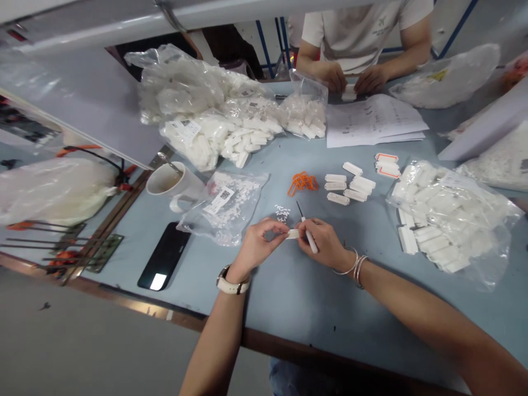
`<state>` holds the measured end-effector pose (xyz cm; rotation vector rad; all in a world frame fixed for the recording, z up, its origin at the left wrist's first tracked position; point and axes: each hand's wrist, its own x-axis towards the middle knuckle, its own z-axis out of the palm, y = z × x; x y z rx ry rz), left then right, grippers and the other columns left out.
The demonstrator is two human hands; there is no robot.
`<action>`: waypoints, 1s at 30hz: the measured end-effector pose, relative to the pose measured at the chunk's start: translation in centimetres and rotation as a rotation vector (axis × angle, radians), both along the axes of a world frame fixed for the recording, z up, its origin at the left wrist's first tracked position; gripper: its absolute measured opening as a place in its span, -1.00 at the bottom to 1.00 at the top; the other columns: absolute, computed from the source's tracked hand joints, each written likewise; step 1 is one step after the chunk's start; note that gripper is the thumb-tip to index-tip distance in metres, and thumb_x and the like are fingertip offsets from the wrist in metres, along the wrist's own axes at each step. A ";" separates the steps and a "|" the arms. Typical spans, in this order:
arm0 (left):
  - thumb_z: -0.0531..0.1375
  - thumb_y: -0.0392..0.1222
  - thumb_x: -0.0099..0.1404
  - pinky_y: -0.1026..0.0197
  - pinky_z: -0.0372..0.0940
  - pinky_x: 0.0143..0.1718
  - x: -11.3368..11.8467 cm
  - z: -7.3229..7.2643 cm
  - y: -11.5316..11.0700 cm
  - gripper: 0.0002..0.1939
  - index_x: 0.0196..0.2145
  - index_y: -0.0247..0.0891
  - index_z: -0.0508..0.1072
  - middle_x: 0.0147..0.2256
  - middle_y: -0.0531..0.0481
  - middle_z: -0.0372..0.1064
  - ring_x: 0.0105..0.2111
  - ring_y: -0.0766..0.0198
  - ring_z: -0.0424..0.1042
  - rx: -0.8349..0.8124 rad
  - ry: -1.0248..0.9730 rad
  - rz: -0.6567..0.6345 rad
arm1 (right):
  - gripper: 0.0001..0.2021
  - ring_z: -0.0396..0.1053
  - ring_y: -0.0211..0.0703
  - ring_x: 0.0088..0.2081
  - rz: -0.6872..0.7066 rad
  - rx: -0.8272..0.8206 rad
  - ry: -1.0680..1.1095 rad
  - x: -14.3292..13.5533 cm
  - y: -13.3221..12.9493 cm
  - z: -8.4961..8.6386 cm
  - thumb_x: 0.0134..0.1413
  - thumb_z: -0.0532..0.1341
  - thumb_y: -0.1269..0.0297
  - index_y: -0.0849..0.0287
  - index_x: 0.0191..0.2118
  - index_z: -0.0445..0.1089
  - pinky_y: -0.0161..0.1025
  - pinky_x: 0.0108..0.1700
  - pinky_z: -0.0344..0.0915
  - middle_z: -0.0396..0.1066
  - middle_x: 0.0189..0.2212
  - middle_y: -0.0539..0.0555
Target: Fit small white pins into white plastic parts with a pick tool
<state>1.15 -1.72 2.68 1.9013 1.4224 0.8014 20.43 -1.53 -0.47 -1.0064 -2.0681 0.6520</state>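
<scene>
Below frame centre, a white piece [293, 234] (probably light, stiff, best held endwise) is gripped by the left hand [260, 242], a white-handled tool [312, 242] by the right hand [325, 242].

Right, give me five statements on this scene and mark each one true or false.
1. The right hand holds a white-handled tool. True.
2. The left hand has nothing in its grip. False: it pinches a small white piece.
3. The orange pieces lie farther from the person than the white piece. True.
4. The phone lies to the right of both hands. False: it lies to their left.
5. The watch is on the left wrist. True.
</scene>
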 end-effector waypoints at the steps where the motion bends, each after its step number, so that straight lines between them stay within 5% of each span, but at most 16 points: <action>1: 0.23 -0.18 0.17 0.20 0.32 -0.24 0.0 0.0 0.0 -0.92 -0.38 -0.20 0.51 -0.41 0.01 0.47 -0.35 0.25 0.44 0.012 0.004 -0.011 | -0.87 0.35 -0.17 -0.34 0.001 -0.004 -0.001 0.0 0.0 0.0 0.01 0.14 0.48 0.11 -0.37 0.19 -0.24 -0.22 0.29 0.44 -0.42 0.04; 22: 0.10 -0.24 0.32 0.17 0.29 -0.26 0.7 0.1 -0.5 -0.78 -0.12 -0.20 0.49 -0.40 -0.03 0.46 -0.32 0.18 0.35 0.388 0.319 -0.134 | -0.80 0.33 -0.19 -0.39 0.056 0.094 0.005 0.1 0.2 0.1 -0.09 0.13 0.56 0.09 -0.40 0.17 -0.25 -0.20 0.29 0.41 -0.47 0.00; 30: 0.18 -0.24 0.24 0.18 0.34 -0.31 0.6 -0.1 -0.4 -0.63 0.02 -0.23 0.36 -0.23 -0.08 0.49 -0.20 0.16 0.41 0.132 0.143 -0.058 | -0.86 0.35 -0.21 -0.42 0.051 0.223 0.030 -0.1 0.2 -0.2 0.08 0.08 0.51 0.10 -0.38 0.17 -0.25 -0.17 0.32 0.37 -0.54 -0.03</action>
